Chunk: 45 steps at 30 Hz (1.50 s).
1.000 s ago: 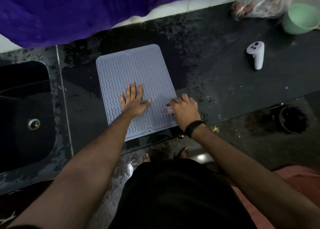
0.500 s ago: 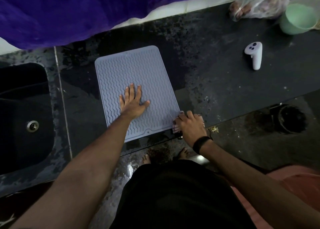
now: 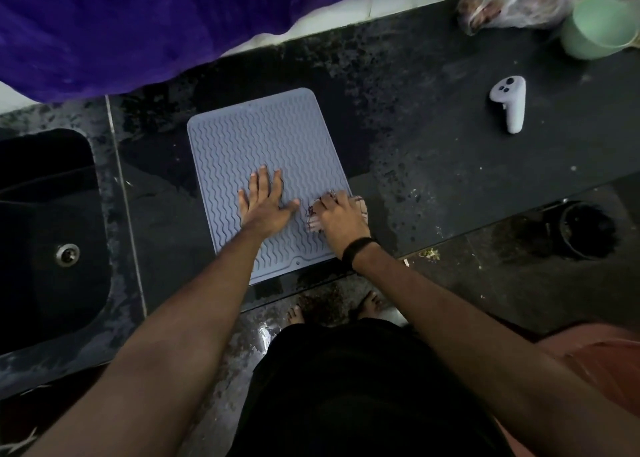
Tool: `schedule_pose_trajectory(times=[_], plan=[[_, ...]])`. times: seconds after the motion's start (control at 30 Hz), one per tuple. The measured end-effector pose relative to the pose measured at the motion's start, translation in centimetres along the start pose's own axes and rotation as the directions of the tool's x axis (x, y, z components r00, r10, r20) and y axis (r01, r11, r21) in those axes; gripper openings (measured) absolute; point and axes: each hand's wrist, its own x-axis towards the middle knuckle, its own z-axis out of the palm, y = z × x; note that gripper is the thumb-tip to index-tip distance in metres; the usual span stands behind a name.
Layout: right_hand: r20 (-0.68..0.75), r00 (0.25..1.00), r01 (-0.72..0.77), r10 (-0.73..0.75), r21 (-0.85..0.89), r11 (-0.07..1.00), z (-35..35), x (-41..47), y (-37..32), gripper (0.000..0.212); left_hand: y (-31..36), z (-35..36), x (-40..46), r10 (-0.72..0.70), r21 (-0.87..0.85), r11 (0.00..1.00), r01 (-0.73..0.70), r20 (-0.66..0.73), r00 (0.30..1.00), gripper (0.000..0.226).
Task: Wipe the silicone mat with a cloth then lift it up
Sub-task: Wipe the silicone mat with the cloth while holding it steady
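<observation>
Wiping appears under way, judged from the layout: silicone mat (image 3: 263,165) lies flat on the dark counter (image 3: 433,165), its near end at the counter's front lip, not yet lifted. Left hand (image 3: 265,203) presses flat on the mat's near half, fingers straight and spread. Right hand (image 3: 341,219) grips a bunched cloth (image 3: 313,222), fingers curled over it, at the mat's 4 o'clock edge, the cloth partly overhanging onto the counter. Far half of the mat, toward 12 o'clock, is uncovered; whether it is wiped cannot be told.

Room: sink (image 3: 48,235) at 9 o'clock, apart from the mat. White controller (image 3: 509,105) and green cup (image 3: 601,27) at 2 o'clock, well apart. Purple fabric (image 3: 138,23) hangs near the 12 o'clock edge.
</observation>
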Motion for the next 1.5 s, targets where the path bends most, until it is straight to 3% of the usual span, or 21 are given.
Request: schedule_pose_trajectory(times=[0.3, 0.37, 0.47, 0.63, 0.83, 0.97, 1.13, 1.3, 1.4, 1.5], plan=[[0.158, 0.986, 0.049, -0.05, 0.013, 0.999, -1.0, -4.4, 1.3, 0.034, 0.0, 0.2, 0.1, -0.006, -0.001, 1.0, 0.006, -0.006, 1.0, 0.084], [0.117, 0.993, 0.015, -0.022, 0.063, 0.998, -2.2, -2.3, 1.1, 0.029, 0.0, 0.2, 0.1, -0.008, 0.002, 1.0, 0.008, -0.006, 1.0, 0.084], [-0.02, 1.0, 0.018, -0.016, 0.104, 0.994, -3.1, 2.1, 0.6, 0.039, 0.1, 0.1, 0.1, -0.017, 0.045, 0.999, 0.017, -0.006, 1.0, 0.086], [0.034, 0.998, 0.048, -0.047, -0.034, 0.998, -1.6, 4.5, -0.9, 0.04, 0.4, 0.1, 0.2, -0.041, 0.068, 0.997, 0.041, -0.005, 0.999, 0.076], [0.009, 0.997, 0.072, -0.073, 0.029, 0.997, 0.4, -1.7, -0.2, 0.04, 0.2, 0.3, 0.3, -0.022, 0.046, 0.999, 0.023, -0.014, 1.0, 0.072], [0.093, 0.993, 0.075, -0.077, 0.023, 0.997, 0.1, -5.4, 0.1, 0.044, 0.2, 0.3, 0.3, -0.016, 0.037, 0.999, 0.016, -0.004, 1.0, 0.072], [0.045, 0.999, -0.002, -0.001, 0.065, 0.998, -1.6, -3.8, -0.5, 0.034, 0.0, 0.4, 0.2, 0.006, 0.037, 0.999, -0.005, -0.022, 1.0, 0.072], [0.043, 0.999, 0.011, -0.014, 0.084, 0.996, -0.7, -0.8, -4.5, 0.049, 0.0, 0.3, 0.1, 0.024, 0.03, 0.999, -0.023, -0.04, 0.999, 0.072], [0.035, 0.999, -0.006, 0.004, 0.073, 0.997, 0.6, -2.2, -4.7, 0.044, 0.1, 0.3, 0.1, 0.024, 0.019, 1.0, -0.023, -0.028, 0.999, 0.072], [0.044, 0.999, 0.009, -0.012, 0.07, 0.997, 1.0, -4.6, -4.0, 0.055, 0.1, 0.3, 0.1, 0.03, 0.018, 0.999, -0.03, -0.025, 0.999, 0.072]])
